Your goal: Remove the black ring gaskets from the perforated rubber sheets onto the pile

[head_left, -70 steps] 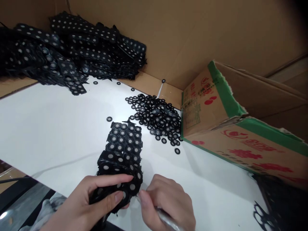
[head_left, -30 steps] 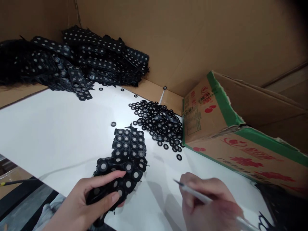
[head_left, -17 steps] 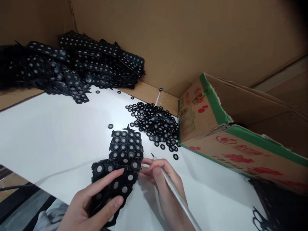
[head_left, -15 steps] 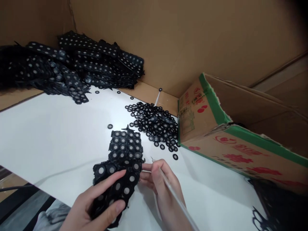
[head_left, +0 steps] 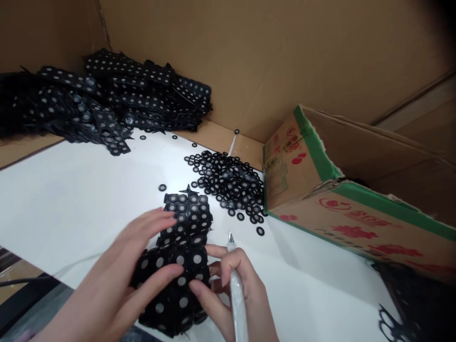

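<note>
A black rubber sheet studded with round white-centred rings lies on the white tabletop. My left hand grips its near, folded end, thumb on top and fingers spread over it. My right hand holds a thin silver pointed tool, tip up, while its fingers also touch the sheet's right edge. A pile of loose black rings lies just beyond the sheet.
A large heap of similar black sheets fills the far left against the brown cardboard wall. A green-edged cardboard box stands at the right. A single ring lies left of the sheet.
My left hand has shifted forward, its fingers now spread over the sheet. My right hand swung out to the right, came back to the sheet's edge and now holds the tool more upright.
</note>
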Motion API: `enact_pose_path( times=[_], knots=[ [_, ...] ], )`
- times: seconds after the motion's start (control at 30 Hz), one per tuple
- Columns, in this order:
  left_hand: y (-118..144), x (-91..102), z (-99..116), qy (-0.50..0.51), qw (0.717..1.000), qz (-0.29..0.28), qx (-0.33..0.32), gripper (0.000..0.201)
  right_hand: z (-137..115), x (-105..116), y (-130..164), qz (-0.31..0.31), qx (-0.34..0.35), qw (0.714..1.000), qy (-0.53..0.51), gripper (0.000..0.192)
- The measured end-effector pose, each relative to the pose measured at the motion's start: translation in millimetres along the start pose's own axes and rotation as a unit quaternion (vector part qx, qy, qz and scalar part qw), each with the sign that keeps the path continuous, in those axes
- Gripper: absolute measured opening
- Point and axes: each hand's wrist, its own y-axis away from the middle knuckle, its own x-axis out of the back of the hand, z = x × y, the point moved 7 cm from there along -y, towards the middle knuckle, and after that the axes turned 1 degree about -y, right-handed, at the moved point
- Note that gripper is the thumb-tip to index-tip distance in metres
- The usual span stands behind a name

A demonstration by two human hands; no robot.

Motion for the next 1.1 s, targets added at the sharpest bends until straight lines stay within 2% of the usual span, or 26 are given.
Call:
enact_pose_path(
  times=[0.07, 0.17, 0.27, 0.4, 0.53, 0.67, 0.73, 0.83, 0.9, 1.0, 1.03, 1.1],
  knots=[
    [-9.8, -15.2, 7.0, 0.026, 0.995, -0.092, -0.019, 0.049, -0.4, -1.2, 0.8, -0.012, 0.017, 1.000, 0.016, 0.032],
    [-13.6, -28.0, 12.9, 0.069, 0.985, -0.147, -0.057, 0.044, 2.1, -1.2, 0.6, -0.018, 0.028, 0.999, 0.041, 0.029],
    [-12.7, -30.6, 14.6, 0.100, 0.982, -0.134, -0.090, 0.033, 6.8, -2.6, -0.4, -0.031, 0.031, 0.998, 0.050, 0.028],
    [-17.9, -33.8, 13.0, 0.162, 0.977, -0.125, -0.066, 0.027, 6.1, 4.2, -3.9, -0.022, 0.050, 0.994, 0.094, 0.027],
    [-26.4, -38.3, 13.2, 0.189, 0.968, -0.159, -0.034, 0.027, -14.2, 27.5, -8.6, 0.037, 0.106, 0.983, 0.147, 0.039],
    [-28.8, -42.2, 10.8, 0.189, 0.961, -0.200, 0.013, 0.040, -33.4, 35.2, -10.5, 0.019, 0.164, 0.983, 0.074, 0.048],
    [-29.0, -42.0, 8.9, 0.191, 0.961, -0.199, 0.032, 0.040, -34.0, 30.4, -12.1, -0.012, 0.164, 0.985, 0.044, 0.040],
    [-27.3, -39.3, 9.6, 0.201, 0.960, -0.191, 0.017, 0.030, -28.0, 19.4, -14.9, -0.046, 0.148, 0.984, 0.087, 0.033],
    [-23.5, -36.2, 11.3, 0.196, 0.962, -0.189, -0.010, 0.029, -23.6, 16.4, -16.4, -0.033, 0.133, 0.983, 0.120, 0.030],
    [-13.0, -32.4, 11.7, 0.148, 0.967, -0.202, -0.040, 0.043, -19.7, 14.0, -16.0, -0.016, 0.103, 0.987, 0.119, 0.019],
    [-9.7, -29.1, 8.6, 0.124, 0.973, -0.192, -0.031, 0.046, -19.4, 12.5, -15.1, -0.021, 0.096, 0.989, 0.112, 0.019],
    [-3.5, -15.2, -4.6, 0.075, 0.990, -0.119, 0.025, 0.043, -20.0, 11.1, -12.4, -0.025, 0.088, 0.991, 0.098, 0.021]
  ],
)
